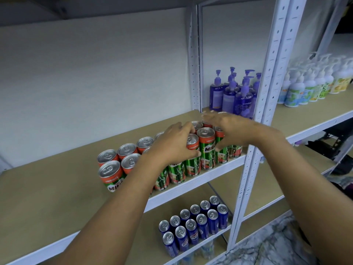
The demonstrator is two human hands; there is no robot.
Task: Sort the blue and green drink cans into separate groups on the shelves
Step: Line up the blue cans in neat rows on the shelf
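We stood before a white metal shelving unit with tan boards, the upper shelf at chest height and the lower shelf beneath it. On the upper shelf the green cans stood upright in two rows running from the left-middle of the board to the post at its right end, packed so that neighbours touched. On the lower shelf the blue cans stood in two diagonal rows of their own near the front edge, well apart from the green ones. Behind the post, purple pump bottles clustered together, and white pump bottles lined the next bay to the right. Our left hand was wrapped around the side of one green can in the front row, fingers over its rim and thumb low against the label. Our right hand lay spread over the cans at the right end of the group, fingers extended and blurred, thumb against a can's side; we could not tell whether it gripped anything.
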